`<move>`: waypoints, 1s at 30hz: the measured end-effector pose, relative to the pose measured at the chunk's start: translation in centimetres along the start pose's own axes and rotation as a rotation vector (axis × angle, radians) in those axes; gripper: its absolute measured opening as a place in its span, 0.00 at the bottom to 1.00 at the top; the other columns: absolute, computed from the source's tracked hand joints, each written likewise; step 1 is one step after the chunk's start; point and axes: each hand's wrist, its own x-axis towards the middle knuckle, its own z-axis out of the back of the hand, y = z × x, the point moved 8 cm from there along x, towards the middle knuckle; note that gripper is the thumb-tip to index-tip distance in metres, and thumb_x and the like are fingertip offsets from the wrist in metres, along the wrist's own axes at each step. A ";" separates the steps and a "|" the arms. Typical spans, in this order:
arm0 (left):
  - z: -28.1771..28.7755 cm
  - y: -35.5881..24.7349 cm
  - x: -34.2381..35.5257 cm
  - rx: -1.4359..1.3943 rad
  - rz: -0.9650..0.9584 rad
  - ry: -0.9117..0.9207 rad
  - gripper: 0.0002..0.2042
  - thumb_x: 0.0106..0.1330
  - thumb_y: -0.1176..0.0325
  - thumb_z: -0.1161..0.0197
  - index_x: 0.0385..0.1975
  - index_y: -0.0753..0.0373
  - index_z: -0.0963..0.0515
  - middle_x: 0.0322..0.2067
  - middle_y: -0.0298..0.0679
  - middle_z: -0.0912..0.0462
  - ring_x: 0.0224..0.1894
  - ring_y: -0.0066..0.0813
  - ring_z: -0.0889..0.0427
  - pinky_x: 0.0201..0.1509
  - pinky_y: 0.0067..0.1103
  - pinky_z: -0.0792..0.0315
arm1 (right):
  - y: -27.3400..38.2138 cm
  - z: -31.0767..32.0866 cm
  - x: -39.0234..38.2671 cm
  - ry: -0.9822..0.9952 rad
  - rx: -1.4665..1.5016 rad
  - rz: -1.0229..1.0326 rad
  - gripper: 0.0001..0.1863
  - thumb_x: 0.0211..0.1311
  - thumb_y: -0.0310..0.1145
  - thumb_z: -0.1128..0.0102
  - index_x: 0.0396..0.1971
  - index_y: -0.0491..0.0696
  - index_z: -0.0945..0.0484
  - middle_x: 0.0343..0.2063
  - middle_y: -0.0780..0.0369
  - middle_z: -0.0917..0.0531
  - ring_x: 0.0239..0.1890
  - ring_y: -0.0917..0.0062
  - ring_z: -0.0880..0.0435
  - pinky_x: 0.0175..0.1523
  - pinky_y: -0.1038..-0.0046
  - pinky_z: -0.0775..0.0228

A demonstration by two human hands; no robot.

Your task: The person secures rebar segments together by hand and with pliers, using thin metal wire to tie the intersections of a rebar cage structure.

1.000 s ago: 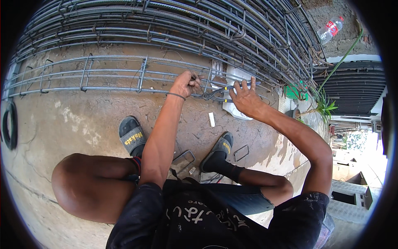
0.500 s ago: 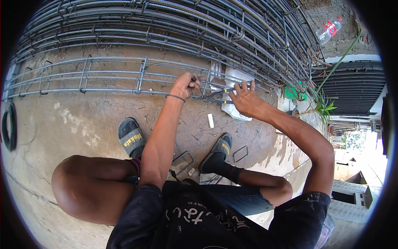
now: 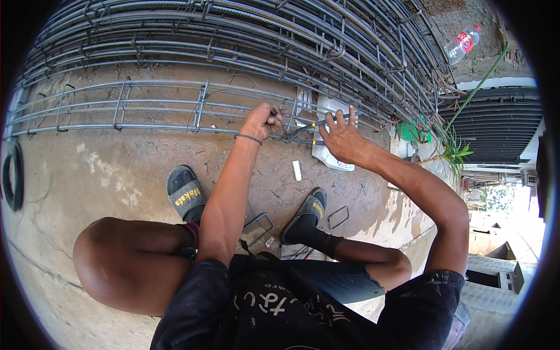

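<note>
A long, narrow rebar cage [image 3: 160, 102] of straight bars with square stirrups runs across the ground in front of me. At its right part, my left hand [image 3: 263, 121] is closed with fingers curled by the bars; what sits inside them is hidden. My right hand [image 3: 343, 137] grips a pair of pincers [image 3: 303, 129] with dark handles and yellow bands. The handles are spread, with the index finger extended past the upper one. The pincers' head lies at the near bar, just right of my left hand.
Stacked rebar cages [image 3: 251, 29] fill the far side. A white plastic container [image 3: 329, 154] lies beneath the pincers. Near my sandals [image 3: 185, 189] are a small white piece [image 3: 297, 170] and loose stirrups [image 3: 338, 217]. A black ring [image 3: 12, 178] lies far left; a plastic bottle [image 3: 464, 44] is upper right.
My right hand has shifted slightly left and up, with the pincers' upper handle tilting upward and the handles a little wider apart. The left hand has stayed nearly in place.
</note>
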 end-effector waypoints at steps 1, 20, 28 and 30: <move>0.0 0.0 0.0 -0.002 0.000 0.003 0.12 0.57 0.79 0.56 0.40 0.76 0.33 0.16 0.35 0.31 0.09 0.09 0.43 0.12 0.07 0.41 | 0.0 0.0 0.0 0.009 -0.010 0.000 0.18 0.60 0.29 0.57 0.46 0.34 0.28 0.51 0.42 0.33 0.55 0.47 0.35 0.59 0.30 0.57; 0.0 -0.1 0.0 0.054 -0.034 -0.015 0.12 0.56 0.80 0.55 0.39 0.76 0.32 0.16 0.35 0.31 0.09 0.09 0.42 0.13 0.07 0.40 | -0.1 -0.1 -0.2 -0.003 -0.005 0.021 0.14 0.60 0.30 0.55 0.41 0.38 0.26 0.42 0.49 0.29 0.48 0.52 0.30 0.54 0.32 0.45; -0.8 0.5 -3.6 0.194 -0.445 -0.409 0.14 0.62 0.65 0.52 0.36 0.72 0.29 0.14 0.36 0.31 0.12 0.21 0.35 0.16 0.20 0.35 | -1.3 -3.5 -0.1 0.300 0.378 0.055 0.12 0.54 0.28 0.51 0.37 0.41 0.24 0.28 0.55 0.23 0.27 0.66 0.21 0.33 0.54 0.25; 1.5 3.5 -5.2 0.380 -0.655 -0.728 0.16 0.62 0.59 0.49 0.35 0.70 0.29 0.14 0.36 0.31 0.14 0.25 0.31 0.19 0.23 0.33 | -1.0 -4.7 -0.2 0.546 0.678 0.000 0.12 0.52 0.26 0.53 0.36 0.41 0.24 0.27 0.57 0.23 0.23 0.70 0.21 0.27 0.60 0.24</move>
